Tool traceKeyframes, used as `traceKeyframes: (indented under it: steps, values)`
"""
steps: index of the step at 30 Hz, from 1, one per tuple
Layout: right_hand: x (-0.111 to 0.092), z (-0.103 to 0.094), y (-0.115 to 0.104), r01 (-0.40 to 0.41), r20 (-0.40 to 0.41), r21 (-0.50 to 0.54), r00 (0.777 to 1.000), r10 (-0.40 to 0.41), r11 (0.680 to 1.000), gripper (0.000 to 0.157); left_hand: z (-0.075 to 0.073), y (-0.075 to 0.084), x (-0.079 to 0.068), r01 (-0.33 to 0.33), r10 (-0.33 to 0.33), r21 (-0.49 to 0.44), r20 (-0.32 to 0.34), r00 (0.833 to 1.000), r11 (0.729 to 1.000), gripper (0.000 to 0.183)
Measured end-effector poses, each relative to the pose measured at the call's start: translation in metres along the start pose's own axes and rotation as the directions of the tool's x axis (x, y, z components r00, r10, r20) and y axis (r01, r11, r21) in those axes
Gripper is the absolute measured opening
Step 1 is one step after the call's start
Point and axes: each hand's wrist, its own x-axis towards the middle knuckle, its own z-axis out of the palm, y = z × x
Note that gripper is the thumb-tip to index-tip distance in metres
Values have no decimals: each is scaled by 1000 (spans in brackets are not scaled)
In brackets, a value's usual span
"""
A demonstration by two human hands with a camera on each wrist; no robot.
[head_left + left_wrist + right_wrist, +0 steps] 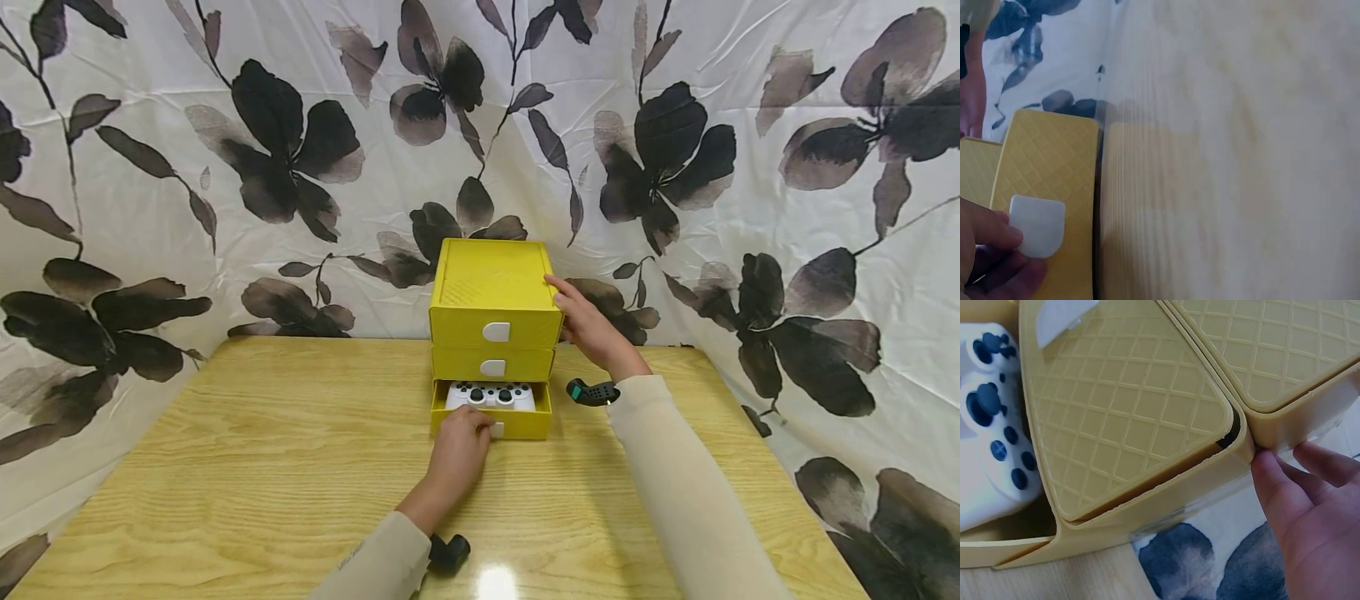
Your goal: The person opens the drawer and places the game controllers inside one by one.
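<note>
A yellow three-drawer box (491,275) stands on the table, with its bottom drawer (527,426) pulled out. Inside that drawer lies a white game controller (489,397) with black sticks and buttons. At the drawer front, my left hand (459,446) pinches the white handle (1038,225) between thumb and fingers. My right hand (596,329) rests against the box's right side, high up, one finger reaching the top edge. In the right wrist view, its thumb (1275,487) touches the side wall near the seam between the upper two drawers. Those upper drawers are closed.
The wooden table (300,442) extends to both sides and in front of the box. Behind the table hangs a white cloth (525,167) with dark flowers, close to the back of the box.
</note>
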Motion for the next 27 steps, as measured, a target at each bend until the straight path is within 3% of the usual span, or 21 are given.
traceKeyframes:
  steps: [10, 15, 27]
  values:
    - [4, -3, 7, 14, 2, 8, 1000, -14, 1000, 54, 5, -8, 12, -40, 40, 1, -27, 999, 999, 7]
    - [12, -8, 19, 19, -7, 21, 1000, -19, 1000, 55, 8, -13, 17, -27, 27, 8, -8, 1000, 1000, 9]
    - [13, -9, 23, 35, -12, 17, 999, -35, 999, 57, 14, -17, 31, 16, -16, 5, 10, 1000, 1000, 10]
